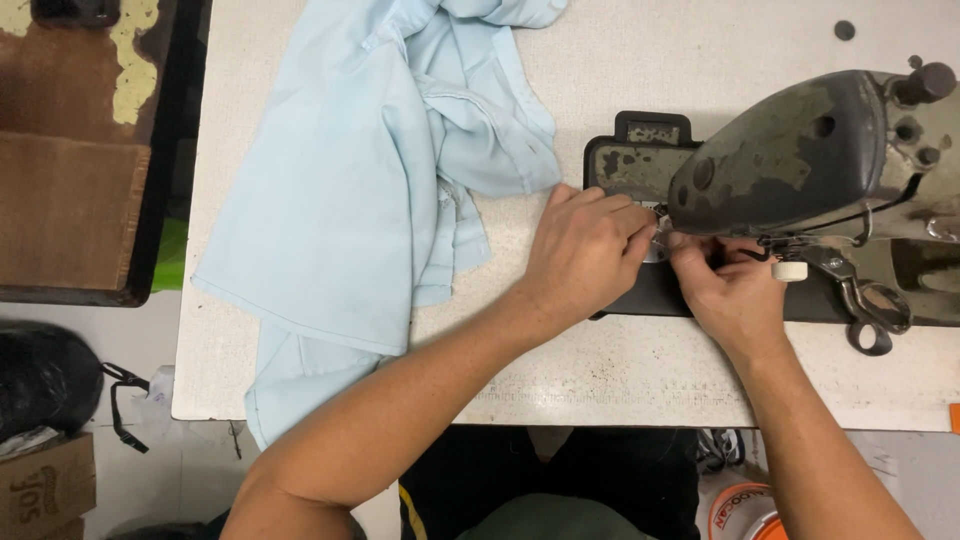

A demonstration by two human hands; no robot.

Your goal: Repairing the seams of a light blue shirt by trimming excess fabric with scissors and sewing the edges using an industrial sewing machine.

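Two bare hands meet at the needle end of an old grey sewing machine (800,150), at about three o'clock on the white bench (640,370). The left hand (585,255) lies knuckles up on the black base plate (625,160), its fingers curled and its fingertips (645,235) pressed in toward the spot under the machine head. The right hand (730,290) sits just beside it at four o'clock, thumb and forefinger pinched narrow at that same spot; what the grip of either hand holds is too small and too hidden by the machine to tell. Fingertips of both hands nearly touch.

At ten o'clock of the hands a pale blue shirt (370,180) lies crumpled on the bench, one edge reaching almost to the left hand's knuckles and its lower part hanging over the near edge at seven o'clock. A dark metal lever (870,315) with a ring end hangs from the machine at three o'clock of the right hand, with a small white knob (790,270) above the right wrist. Off the bench at nine o'clock stands a brown wooden surface (70,200), and at seven o'clock a black bag (45,375) rests on the floor.
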